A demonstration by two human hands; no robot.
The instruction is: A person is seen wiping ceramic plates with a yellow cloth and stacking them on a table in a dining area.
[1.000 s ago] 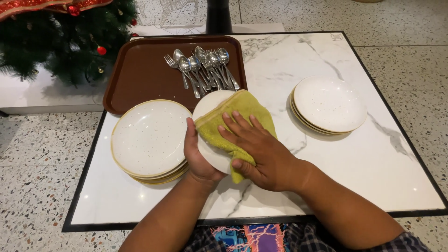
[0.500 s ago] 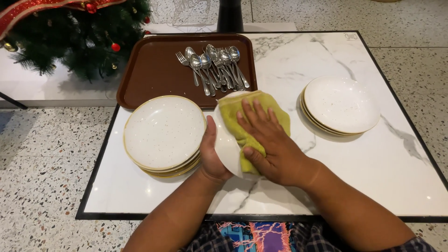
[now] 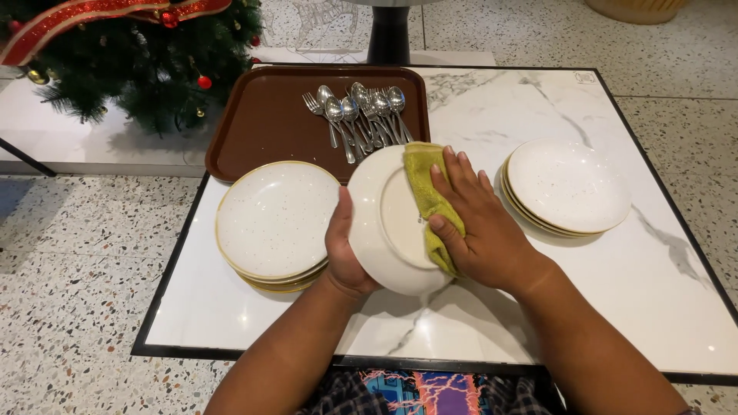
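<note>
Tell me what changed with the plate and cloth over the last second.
The plate has been turned over, underside showing; the cloth, earlier spread across it, now covers only its right side under the right hand. The left hand still grips its left rim. Both plate stacks, tray and cutlery stayed put.

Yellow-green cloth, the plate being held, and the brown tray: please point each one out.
yellow-green cloth point(image 3: 424, 184), head view, on its upper fold above the fingers.
held plate point(image 3: 384, 230), head view, on its bare white underside.
brown tray point(image 3: 265, 123), head view, on its bare floor left of the cutlery.
</note>
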